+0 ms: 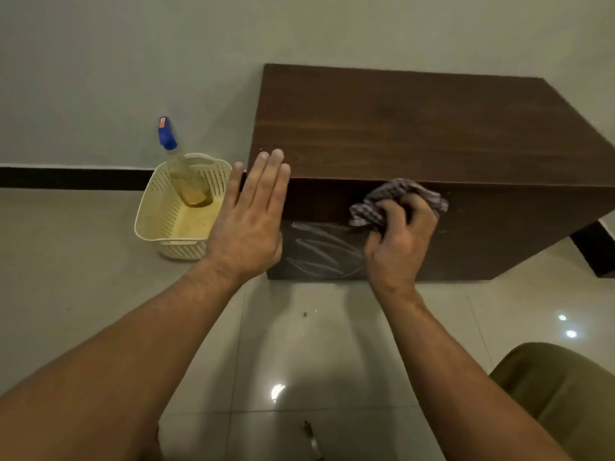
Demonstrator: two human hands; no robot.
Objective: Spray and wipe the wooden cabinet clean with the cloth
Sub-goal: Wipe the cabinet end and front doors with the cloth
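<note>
A dark brown wooden cabinet (416,128) stands on the tiled floor against the wall. My right hand (399,241) is closed on a bunched checked cloth (392,197) and presses it against the cabinet's front face, just under the top edge. Wet streaks (319,249) shine on the front panel to the left of the cloth. My left hand (251,214) lies flat with fingers together against the cabinet's front left corner and holds nothing. A spray bottle (176,161) with a blue nozzle stands tilted in a cream basket (159,207) left of the cabinet.
Glossy light floor tiles (316,361) stretch toward me, with small specks of dirt on them. A black skirting strip (66,177) runs along the wall's base. My knee in olive fabric (562,394) shows at the lower right.
</note>
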